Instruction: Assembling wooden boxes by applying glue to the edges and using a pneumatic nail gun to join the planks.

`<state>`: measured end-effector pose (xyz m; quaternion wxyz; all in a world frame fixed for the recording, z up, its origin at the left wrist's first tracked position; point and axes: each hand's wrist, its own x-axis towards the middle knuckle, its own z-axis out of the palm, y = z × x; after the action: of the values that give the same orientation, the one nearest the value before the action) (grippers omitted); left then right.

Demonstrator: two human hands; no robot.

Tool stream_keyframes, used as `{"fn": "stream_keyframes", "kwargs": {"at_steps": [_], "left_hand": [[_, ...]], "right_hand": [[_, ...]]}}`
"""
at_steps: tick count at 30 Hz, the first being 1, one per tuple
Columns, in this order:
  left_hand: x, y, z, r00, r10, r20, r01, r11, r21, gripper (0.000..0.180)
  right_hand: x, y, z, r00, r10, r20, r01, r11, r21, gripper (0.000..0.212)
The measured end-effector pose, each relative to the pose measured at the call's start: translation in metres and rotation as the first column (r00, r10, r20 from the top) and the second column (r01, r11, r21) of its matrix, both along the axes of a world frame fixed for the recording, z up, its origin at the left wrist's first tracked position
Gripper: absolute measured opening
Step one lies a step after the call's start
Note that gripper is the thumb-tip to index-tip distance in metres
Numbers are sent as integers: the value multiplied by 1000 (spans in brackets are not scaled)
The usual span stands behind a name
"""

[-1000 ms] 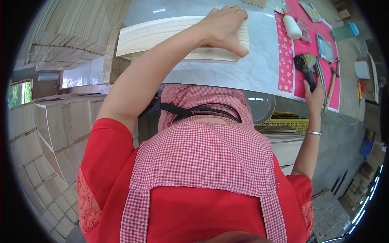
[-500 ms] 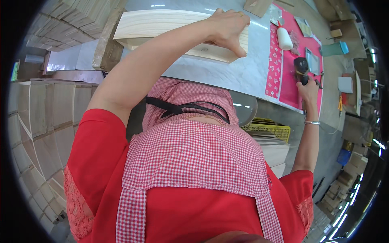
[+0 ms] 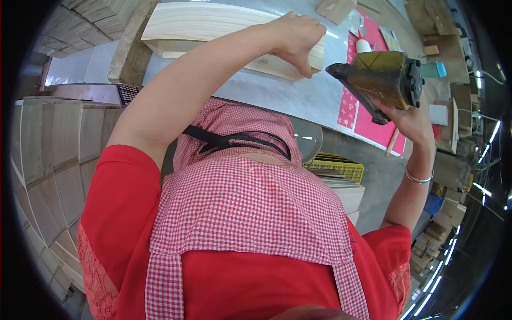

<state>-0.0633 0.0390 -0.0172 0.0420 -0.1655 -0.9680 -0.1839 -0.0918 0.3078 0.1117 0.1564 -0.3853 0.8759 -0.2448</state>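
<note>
My left hand (image 3: 294, 37) rests on the near end of a stack of pale wooden boards (image 3: 213, 26) lying on the grey worktable (image 3: 288, 96), fingers curled over the stack's top edge. My right hand (image 3: 408, 120) grips a dark olive nail gun (image 3: 381, 80), lifted off the table and held in the air to the right of the boards, its nose pointing left toward my left hand. A bracelet sits on my right wrist.
A pink mat (image 3: 368, 114) covers the table's right part, with a white glue bottle (image 3: 363, 45) and small wood blocks (image 3: 335, 8) beyond. Stacks of wooden panels (image 3: 58, 154) stand on my left. A yellow crate (image 3: 336, 166) sits under the table edge.
My right hand has lifted the nail gun off the pink mat and brought it up and nearer. My left hand has stayed on the boards.
</note>
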Motion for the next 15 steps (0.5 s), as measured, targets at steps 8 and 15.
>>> {"fn": "stream_keyframes", "kwargs": {"at_steps": [8, 15], "left_hand": [[-1, -1, -3, 1000, -6, -26, 6, 1000, 19, 89], [-2, 1, -3, 1000, -1, -27, 2, 1000, 15, 88]], "right_hand": [[-6, -14, 1, 1000, 17, -3, -17, 997, 69, 43], [-10, -19, 1, 999, 42, -15, -42, 998, 40, 40]]}}
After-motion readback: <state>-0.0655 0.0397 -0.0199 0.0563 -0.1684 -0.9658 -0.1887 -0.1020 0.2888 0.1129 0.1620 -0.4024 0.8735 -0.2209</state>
